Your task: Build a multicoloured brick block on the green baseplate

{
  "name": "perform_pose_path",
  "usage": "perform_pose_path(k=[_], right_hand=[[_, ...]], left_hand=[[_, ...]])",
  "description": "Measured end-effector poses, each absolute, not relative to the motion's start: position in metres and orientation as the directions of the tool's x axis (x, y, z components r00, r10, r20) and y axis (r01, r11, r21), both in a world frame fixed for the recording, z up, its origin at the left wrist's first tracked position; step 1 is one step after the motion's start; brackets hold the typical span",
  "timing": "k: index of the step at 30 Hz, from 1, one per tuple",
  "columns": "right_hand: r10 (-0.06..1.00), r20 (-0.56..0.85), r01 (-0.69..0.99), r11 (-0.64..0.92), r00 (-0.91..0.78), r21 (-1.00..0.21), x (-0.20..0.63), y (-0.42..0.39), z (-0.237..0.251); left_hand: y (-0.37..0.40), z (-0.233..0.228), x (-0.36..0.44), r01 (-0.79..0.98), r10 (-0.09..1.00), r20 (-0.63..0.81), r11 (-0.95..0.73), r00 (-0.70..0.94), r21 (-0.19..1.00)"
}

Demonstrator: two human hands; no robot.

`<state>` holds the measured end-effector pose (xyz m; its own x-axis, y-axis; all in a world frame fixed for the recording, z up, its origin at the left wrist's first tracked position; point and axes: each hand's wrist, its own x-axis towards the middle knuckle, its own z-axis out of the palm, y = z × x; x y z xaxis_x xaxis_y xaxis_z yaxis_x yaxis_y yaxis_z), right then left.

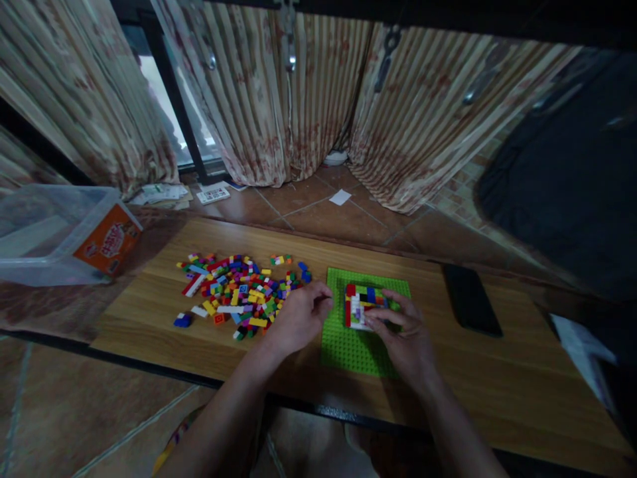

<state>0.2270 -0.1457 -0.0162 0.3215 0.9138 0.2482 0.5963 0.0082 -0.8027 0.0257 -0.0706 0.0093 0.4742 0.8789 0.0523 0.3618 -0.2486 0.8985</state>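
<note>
Nearest the camera, the right hand point(411, 338) curled its fingers against a small multicoloured brick build point(362, 305) standing on a green baseplate point(348, 345); the left hand point(298, 318) rested loosely closed at the plate's left edge, its grip unclear. Beyond lay a scattered pile of loose bricks point(239, 292) on the low wooden table point(497, 385), a black phone point(470, 299) to the right, a clear plastic tub point(54, 232) left, striped curtains point(308, 93) over a tiled floor point(323, 212) behind.

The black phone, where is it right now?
In the head view the black phone lies flat on the wooden table, right of the green baseplate.
</note>
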Motion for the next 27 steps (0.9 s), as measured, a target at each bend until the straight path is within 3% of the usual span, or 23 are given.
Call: perform_pose_path(k=[7,20,27], right_hand=[[0.896,0.265,0.619,-0.013,0.356,-0.785,0.2286,-0.1455,-0.0197],[0.895,0.425,0.789,0.160,0.137,-0.593,0.2292,-0.1469,-0.0116],[0.907,0.365,0.708,0.116,0.211,-0.697,0.2276,-0.1474,-0.0155]], left_hand=[[-0.0652,0.0083,0.0176,0.356,0.886,0.082,-0.266,0.455,0.896],[-0.0676,0.0142,0.0184,0.367,0.891,0.097,-0.280,0.444,0.887],[-0.0678,0.0150,0.0196,0.365,0.896,0.088,-0.265,0.436,0.892]])
